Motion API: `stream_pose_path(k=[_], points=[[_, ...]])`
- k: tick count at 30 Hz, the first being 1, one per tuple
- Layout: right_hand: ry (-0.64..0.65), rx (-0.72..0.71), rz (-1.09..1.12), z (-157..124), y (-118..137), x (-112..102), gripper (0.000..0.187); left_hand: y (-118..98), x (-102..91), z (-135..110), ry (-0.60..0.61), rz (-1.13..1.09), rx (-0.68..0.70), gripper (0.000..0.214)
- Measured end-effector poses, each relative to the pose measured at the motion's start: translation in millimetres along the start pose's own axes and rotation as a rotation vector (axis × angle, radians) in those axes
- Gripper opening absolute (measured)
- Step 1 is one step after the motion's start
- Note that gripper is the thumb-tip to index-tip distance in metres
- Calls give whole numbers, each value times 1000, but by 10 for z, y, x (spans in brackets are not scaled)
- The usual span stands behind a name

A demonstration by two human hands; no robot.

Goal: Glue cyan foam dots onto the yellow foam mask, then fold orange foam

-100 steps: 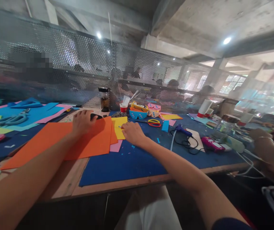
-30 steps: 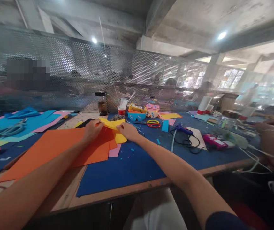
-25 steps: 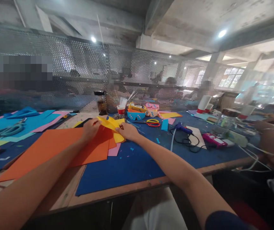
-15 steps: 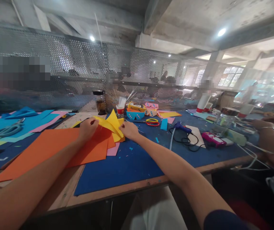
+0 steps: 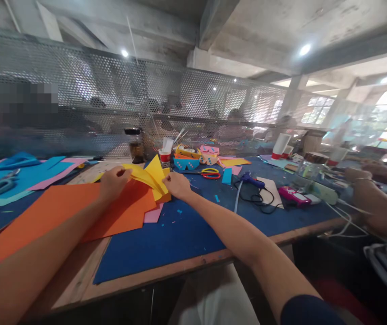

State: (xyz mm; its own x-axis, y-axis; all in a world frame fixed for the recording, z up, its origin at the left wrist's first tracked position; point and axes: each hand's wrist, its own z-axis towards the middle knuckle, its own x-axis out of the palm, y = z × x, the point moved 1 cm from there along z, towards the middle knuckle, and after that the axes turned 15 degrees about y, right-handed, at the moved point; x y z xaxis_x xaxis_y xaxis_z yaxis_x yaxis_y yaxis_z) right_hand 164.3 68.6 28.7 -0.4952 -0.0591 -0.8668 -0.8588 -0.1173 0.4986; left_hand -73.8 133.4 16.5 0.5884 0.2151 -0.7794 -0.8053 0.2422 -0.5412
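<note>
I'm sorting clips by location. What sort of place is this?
Probably a craft workshop: yellow sheets, red-and-yellow scissors and what looks like a glue gun are at one bench.

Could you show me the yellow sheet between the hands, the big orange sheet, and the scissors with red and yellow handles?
Yellow sheet (image 5: 154, 171): head view, on its raised flap.
Orange sheet (image 5: 53, 205): head view, on its left part.
Scissors (image 5: 210, 174): head view, on the handles.
</note>
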Motion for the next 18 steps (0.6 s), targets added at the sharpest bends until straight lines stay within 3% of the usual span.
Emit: stream_pose_path(k=[4, 11, 18], points=[[-3, -2, 3, 0, 23, 16, 26, 8, 43, 25, -23, -27, 40, 27], [-2, 1, 18, -33, 44, 14, 50, -44, 144, 24, -7, -66, 99, 57], [20, -44, 38, -85, 46, 2, 61, -298, 180, -183, 12, -48, 257, 50]])
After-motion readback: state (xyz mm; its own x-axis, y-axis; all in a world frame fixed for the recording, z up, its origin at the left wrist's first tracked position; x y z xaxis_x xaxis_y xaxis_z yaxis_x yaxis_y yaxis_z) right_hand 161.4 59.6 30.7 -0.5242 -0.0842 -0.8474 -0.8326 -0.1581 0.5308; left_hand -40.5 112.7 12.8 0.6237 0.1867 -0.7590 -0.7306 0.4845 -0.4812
